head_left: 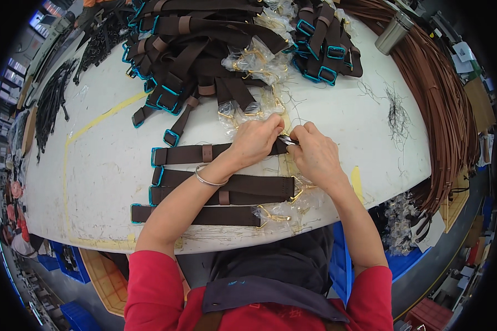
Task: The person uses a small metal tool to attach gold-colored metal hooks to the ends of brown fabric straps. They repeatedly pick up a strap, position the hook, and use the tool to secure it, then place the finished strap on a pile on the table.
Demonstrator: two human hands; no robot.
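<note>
White table (pixel 105 160) fills the frame, a strap pile (pixel 204 49) at its top. Four brown straps (pixel 215 187) lie at centre. Both hands meet on the top strap's (pixel 188 153) right end: left hand (pixel 257 140) pinching it, right hand (pixel 315 154) closed around a small metal tool (pixel 288 140).

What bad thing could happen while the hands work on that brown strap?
The small tool in the right hand sits close to the left hand, so it might nick a finger or the brown strap. The wrapped gold clips lie near the table edge and might slide off.
</note>
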